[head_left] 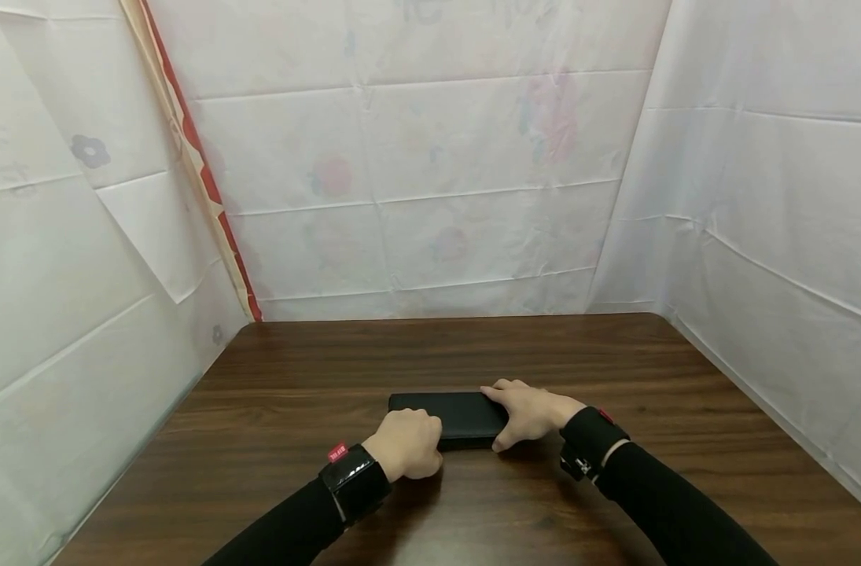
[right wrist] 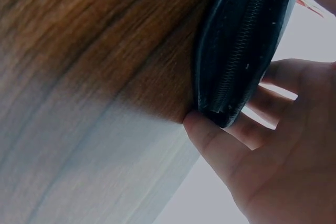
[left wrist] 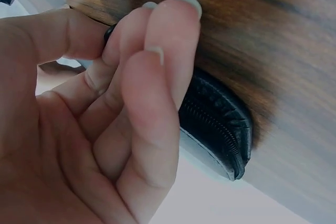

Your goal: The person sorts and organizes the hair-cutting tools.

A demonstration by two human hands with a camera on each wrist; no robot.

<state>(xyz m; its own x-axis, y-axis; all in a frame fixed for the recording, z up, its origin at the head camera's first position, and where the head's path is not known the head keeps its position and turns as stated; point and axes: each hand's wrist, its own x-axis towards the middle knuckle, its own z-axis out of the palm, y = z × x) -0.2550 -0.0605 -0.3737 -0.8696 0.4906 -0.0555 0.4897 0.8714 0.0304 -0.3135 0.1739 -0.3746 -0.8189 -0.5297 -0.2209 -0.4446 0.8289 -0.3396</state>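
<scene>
A black zip-around wallet (head_left: 458,415) lies flat on the wooden table, its long side running left to right. Along its edge the black zipper (left wrist: 215,127) shows in the left wrist view, and the zipper teeth (right wrist: 241,45) appear in the right wrist view too. My left hand (head_left: 409,444) is at the near left corner, fingers curled, thumb and index finger pinching a small black zipper pull (left wrist: 108,33) that is mostly hidden. With thumb and fingers spread around the right end, my right hand (head_left: 532,413) grips the wallet by its edges.
The brown wood-grain table (head_left: 296,369) extends around both hands. White sheeting (head_left: 430,189) hangs behind it and along both sides. A red and cream strip (head_left: 196,157) runs down the back left corner. Each wrist wears a black band (head_left: 593,440).
</scene>
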